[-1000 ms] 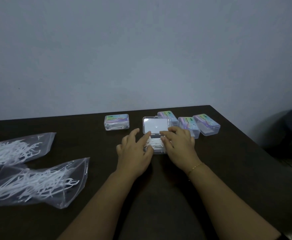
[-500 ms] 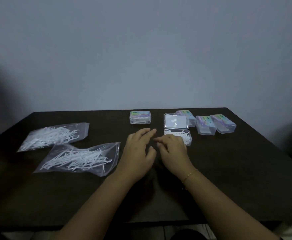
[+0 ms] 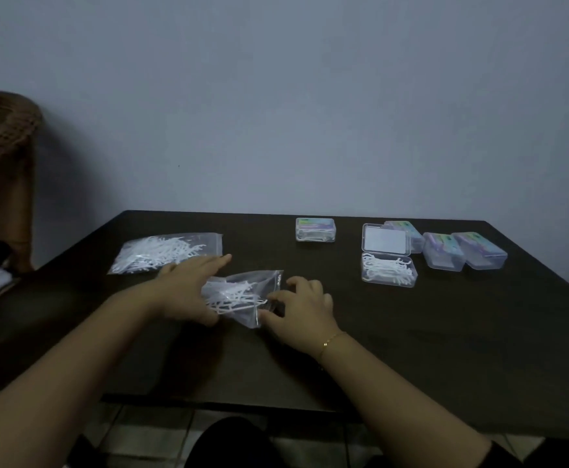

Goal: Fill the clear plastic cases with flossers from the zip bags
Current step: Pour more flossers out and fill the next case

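I see both hands down on the near zip bag (image 3: 242, 298), which lies on the counter (image 3: 411, 349) toward its left-middle, well short of the front edge. Left hand (image 3: 188, 292): fingers (image 3: 220, 260) stretched long and nearly straight, palm laid over the bag's left part; thumb at the bag's near edge, but whether it pinches the plastic I cannot tell. Right hand (image 3: 305, 310): fingers (image 3: 296, 282) loosely curled, spread, tips at the bag's right end; thumb and forefinger seem to touch the plastic, a real pinch not made out. Thin bracelet (image 3: 332, 339) on the right wrist. Light is dim and the hand edges are soft. Zip bags: two. The far zip bag (image 3: 164, 253) lies toward the back-left corner, its near corner hidden behind the left hand. Both hold loose white flossers (image 3: 232, 295), too tangled to count. Cases: five. Open case (image 3: 389, 270) toward the back-right, lid up, flossers in the tray. Behind and right of it, three closed cases (image 3: 443, 249) side by side, with coloured labels; the leftmost partly hidden by the raised lid, contents hard to see. One more closed case (image 3: 315, 229) stands alone near the back edge at mid-counter, white flossers showing through its side. Off the counter's left end, a wicker piece (image 3: 2, 136), cut off by the frame.
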Demonstrator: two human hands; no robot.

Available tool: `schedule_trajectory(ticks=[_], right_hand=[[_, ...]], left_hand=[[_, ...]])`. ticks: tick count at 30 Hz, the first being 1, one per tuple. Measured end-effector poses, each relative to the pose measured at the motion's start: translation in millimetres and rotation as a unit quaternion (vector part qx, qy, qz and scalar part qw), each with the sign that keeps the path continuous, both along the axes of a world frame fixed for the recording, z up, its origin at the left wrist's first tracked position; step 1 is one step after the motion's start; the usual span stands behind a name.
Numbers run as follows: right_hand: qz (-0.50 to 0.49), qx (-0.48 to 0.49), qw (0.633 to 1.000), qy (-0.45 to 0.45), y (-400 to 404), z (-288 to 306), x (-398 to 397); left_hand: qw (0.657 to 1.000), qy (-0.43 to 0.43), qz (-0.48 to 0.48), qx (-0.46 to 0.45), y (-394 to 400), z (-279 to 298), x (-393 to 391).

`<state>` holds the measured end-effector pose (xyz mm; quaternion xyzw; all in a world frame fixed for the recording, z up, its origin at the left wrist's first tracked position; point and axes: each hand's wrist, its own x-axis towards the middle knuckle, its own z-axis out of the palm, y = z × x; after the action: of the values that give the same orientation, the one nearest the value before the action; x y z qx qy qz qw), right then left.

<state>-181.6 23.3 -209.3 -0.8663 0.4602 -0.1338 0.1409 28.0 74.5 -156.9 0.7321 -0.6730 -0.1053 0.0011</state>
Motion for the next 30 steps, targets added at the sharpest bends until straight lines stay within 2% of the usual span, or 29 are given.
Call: schedule_trajectory(ticks=[4, 14, 17, 22, 26, 28, 30], right_hand=[[-0.006, 0.013, 0.999, 0.048, -3.8, -0.3, -6.3], [-0.011, 0.080, 0.988, 0.130, -26.3, 22.1, -65.0], [-0.015, 0.092, 0.987, 0.131, -31.2, 26.8, -77.4], [-0.001, 0.043, 0.995, 0.090, -27.9, 23.3, -68.8], [0.014, 0.049, 0.993, 0.103, -25.3, 17.0, -64.0], [0.013, 0.051, 0.993, 0.102, -25.7, 15.6, -65.0], [0.012, 0.048, 0.994, 0.100, -26.1, 14.3, -66.1]], left_hand=[[1.000, -0.028, 0.003, 0.008, 0.3, -10.6, 7.9], [0.998, 0.000, -0.064, -0.019, -8.6, -14.7, -35.2], [0.997, -0.023, -0.070, -0.004, -13.4, -10.6, -35.4], [0.995, -0.067, -0.058, 0.036, -25.1, -9.8, -27.3], [0.997, -0.013, -0.061, 0.050, -32.0, -14.8, -19.8], [0.997, 0.020, -0.066, 0.019, -33.5, -12.9, -18.9], [0.997, 0.016, -0.074, -0.020, -35.5, -7.7, -21.5]])
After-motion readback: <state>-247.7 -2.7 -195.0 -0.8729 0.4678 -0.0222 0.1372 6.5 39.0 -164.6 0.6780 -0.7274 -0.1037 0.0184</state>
